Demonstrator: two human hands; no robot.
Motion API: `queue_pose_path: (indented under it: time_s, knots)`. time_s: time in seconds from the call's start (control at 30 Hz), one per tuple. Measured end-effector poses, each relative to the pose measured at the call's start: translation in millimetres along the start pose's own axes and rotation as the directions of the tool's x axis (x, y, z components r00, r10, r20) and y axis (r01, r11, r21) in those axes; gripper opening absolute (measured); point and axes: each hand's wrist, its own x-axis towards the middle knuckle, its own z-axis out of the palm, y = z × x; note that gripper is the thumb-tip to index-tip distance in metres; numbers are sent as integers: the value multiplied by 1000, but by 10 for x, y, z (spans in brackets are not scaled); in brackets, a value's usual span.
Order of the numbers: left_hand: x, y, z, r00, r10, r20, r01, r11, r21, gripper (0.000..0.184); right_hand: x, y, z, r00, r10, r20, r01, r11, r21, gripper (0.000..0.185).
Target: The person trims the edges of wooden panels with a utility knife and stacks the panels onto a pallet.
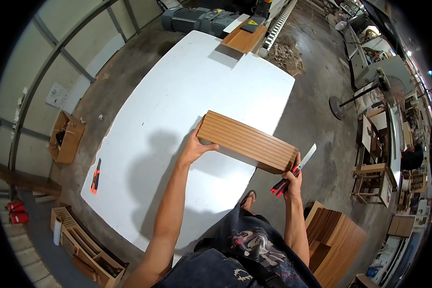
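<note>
A brown grooved wooden board (247, 139) is held level above the right side of a white tabletop (187, 86). It looks thick; whether it is one piece or a stack I cannot tell. My left hand (195, 148) grips its left end, thumb along the near edge and the other fingers partly hidden. At the right end, my right hand (294, 180) supports the board and also holds a red and black utility knife (296, 171), its long blade out and pointing up and to the right. A second red and black utility knife (96, 176) lies at the table's left edge.
Stacked wooden boards (338, 235) lie low at the right. A machine with a grey motor (182, 20) and a wooden piece (245, 38) stand at the far edge. On the left floor are a cardboard box (67, 137) and a wooden rack (84, 245).
</note>
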Motion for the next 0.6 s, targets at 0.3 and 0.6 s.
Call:
queue_pose_path:
  time_s: [0.3,0.6]
  knots:
    - [18,-124,-8,997,-53,58,57,997,-55,116,56,85,-105,1000,-4,22,4,1000,26,104]
    - [-11,-43,41,993,-106,58,108,994,-26,110,36,19,-118,999,28,18,-29,999,30,109]
